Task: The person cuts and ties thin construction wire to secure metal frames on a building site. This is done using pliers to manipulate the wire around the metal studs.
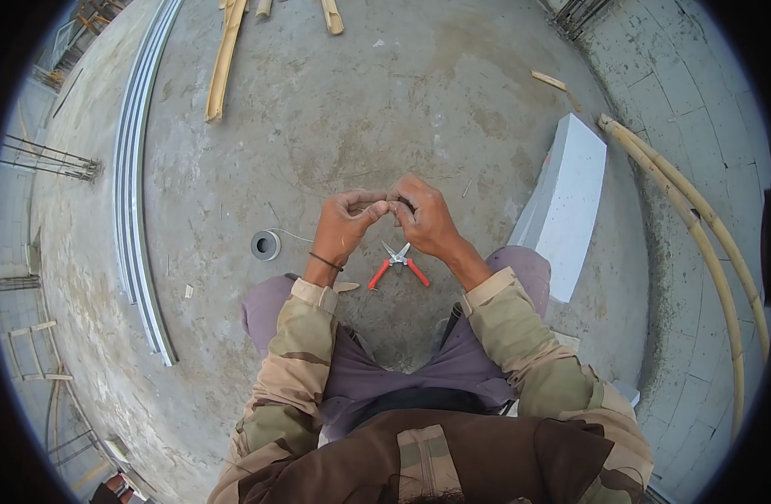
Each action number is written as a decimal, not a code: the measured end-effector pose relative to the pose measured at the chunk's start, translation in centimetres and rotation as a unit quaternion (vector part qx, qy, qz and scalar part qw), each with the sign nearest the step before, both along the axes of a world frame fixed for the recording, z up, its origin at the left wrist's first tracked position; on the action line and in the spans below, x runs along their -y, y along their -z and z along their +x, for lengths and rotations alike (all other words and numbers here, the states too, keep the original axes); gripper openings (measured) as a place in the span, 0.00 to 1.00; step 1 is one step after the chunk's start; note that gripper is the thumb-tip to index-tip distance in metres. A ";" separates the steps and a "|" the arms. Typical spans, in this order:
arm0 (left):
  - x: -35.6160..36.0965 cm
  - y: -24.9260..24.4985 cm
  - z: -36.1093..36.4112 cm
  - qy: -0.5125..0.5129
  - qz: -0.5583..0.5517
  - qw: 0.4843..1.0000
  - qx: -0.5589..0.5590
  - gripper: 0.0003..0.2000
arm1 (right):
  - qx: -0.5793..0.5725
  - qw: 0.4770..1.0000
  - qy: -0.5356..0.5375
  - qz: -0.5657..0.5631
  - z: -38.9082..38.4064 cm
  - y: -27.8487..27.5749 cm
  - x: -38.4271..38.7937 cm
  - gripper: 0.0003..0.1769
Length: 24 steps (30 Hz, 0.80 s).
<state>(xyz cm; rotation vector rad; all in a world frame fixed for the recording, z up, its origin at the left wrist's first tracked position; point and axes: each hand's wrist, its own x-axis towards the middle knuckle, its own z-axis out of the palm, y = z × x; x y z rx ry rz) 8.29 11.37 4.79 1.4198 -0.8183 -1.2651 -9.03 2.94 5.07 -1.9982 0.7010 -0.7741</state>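
Observation:
My left hand [348, 220] and my right hand [422, 217] meet in front of me, fingertips pinched together above the concrete floor. From a small dark-centred spool [265, 245], a thin pale wire [291, 234] runs to my left hand. That hand seems closed on the wire; what my right fingers pinch is too small to make out. Just below my hands, between my knees, pliers with red handles [399, 265] lie on the floor, jaws and handles spread apart. A small pale pointed piece [345, 286] is partly hidden behind my left sleeve.
Long metal channels [133, 168] lie on the left. Split bamboo-like pieces [225, 63] are at the top. On my right, a white board-like piece [570, 202] rests near my knee, with long bamboo poles [696, 227] beyond it. Rebar rods [54, 160] stick out at far left.

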 end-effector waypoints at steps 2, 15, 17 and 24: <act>0.2 1.2 0.1 0.003 -0.020 0.999 0.028 0.14 | 0.001 1.000 0.007 0.013 0.0 0.2 0.1 0.02; 0.6 2.6 0.7 -0.113 0.015 0.993 0.035 0.08 | -0.217 0.974 -0.063 0.014 -3.4 -2.6 2.9 0.04; 0.6 3.3 0.5 -0.091 -0.013 0.988 0.128 0.08 | -0.247 0.968 -0.030 -0.037 -4.2 -2.3 3.3 0.05; -0.4 3.3 -1.4 -0.016 0.111 0.926 -0.361 0.07 | -0.025 0.775 0.505 -0.379 -4.5 -5.0 5.5 0.07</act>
